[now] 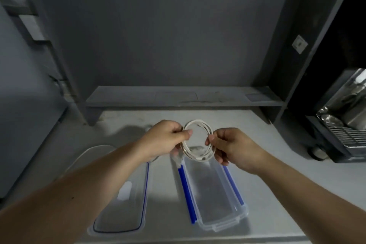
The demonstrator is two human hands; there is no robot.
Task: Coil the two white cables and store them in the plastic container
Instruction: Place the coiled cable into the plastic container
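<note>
I hold a coiled white cable [198, 140] up as a ring above the far end of the clear plastic container [215, 194], which lies open on the grey counter [287, 184] with blue latches along both long sides. My left hand [164, 138] is closed on the left side of the coil, thumb and fingers pinching the strands together. My right hand [231, 146] is closed on the coil's right side in the same pinch. The ring hangs between the two hands, its lower edge just above the container's far rim. Something pale shows through the ring inside the container's far end; I cannot tell what it is. To the left of the container, partly under my left forearm, lies its clear lid [126, 204] with a blue seal line, flat on the counter. Well right of the container stands a metal machine [340, 121] with a grated tray.
</note>
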